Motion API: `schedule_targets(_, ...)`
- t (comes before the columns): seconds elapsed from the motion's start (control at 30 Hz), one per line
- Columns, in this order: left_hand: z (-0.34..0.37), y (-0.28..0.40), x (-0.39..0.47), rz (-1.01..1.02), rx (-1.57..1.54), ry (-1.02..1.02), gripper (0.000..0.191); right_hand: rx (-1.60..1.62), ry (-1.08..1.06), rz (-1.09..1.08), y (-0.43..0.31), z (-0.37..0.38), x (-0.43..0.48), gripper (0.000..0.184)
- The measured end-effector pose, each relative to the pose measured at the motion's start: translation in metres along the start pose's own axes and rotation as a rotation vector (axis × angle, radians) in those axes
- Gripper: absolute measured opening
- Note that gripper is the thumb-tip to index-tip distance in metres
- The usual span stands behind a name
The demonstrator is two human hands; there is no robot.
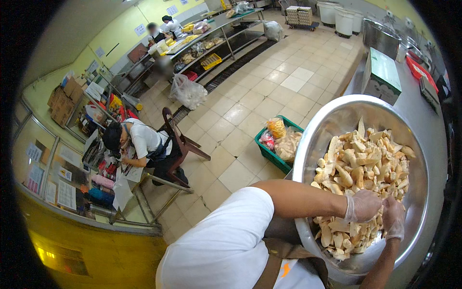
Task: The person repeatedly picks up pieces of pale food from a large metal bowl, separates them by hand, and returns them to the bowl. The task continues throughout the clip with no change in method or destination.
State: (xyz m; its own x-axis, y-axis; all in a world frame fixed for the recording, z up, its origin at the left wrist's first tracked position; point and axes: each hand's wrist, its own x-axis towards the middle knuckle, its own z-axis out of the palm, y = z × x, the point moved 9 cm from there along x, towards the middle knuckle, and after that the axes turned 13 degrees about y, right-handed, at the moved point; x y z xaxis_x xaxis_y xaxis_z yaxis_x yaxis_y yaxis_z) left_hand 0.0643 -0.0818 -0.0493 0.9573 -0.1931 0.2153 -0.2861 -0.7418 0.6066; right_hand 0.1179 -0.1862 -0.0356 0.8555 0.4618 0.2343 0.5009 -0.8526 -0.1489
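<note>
In front of me a large stainless steel bowl (pixel 418 162) stands on the metal table. It holds a heap of pale tan, irregular pieces (pixel 357 159) that look like torn or cut bread. My left hand (pixel 364 206) and my right hand (pixel 393 217) both wear clear plastic gloves and meet over the lower part of the heap. Their fingers are bent and come together at the fingertips. Whatever may lie between them is hidden, so I cannot tell if a piece is held.
A green box (pixel 382 70) and a red tray (pixel 420 72) sit farther along the metal table (pixel 404 97). On the tiled floor, a green crate (pixel 267 153) holds bagged food. A person (pixel 144 141) sits at a cluttered desk at left; others work at the back counter (pixel 216 23).
</note>
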Motion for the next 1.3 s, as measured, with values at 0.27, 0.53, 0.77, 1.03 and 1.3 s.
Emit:
schedule_targets(0.27, 0.022, -0.039, 0.014, -0.523, -0.78, -0.069, 0.018, 0.743, 0.483, 0.05, -0.006, -0.018, -0.006, 0.041)
schedule_targets(0.53, 0.028, -0.004, 0.002, -0.598, -1.263, -0.088, 0.036, 0.731, 0.732, -0.065, -0.018, -0.044, -0.02, 0.042)
schedule_targets(0.77, 0.019, 0.011, 0.026, -0.033, -0.928, 0.186, 0.021, 1.104, 0.36, 0.134, 0.021, -0.003, -0.014, 0.046)
schedule_targets(1.03, 0.017, -0.018, 0.016, 0.155, 0.076, -0.158, 0.036, 0.168, 0.084, 0.325, 0.092, 0.04, 0.008, 0.036)
schedule_targets(1.3, 0.033, -0.054, -0.023, 0.131, 0.43, -0.345, 0.053, 0.303, 0.018, -0.285, -0.049, 0.088, -0.046, 0.046)
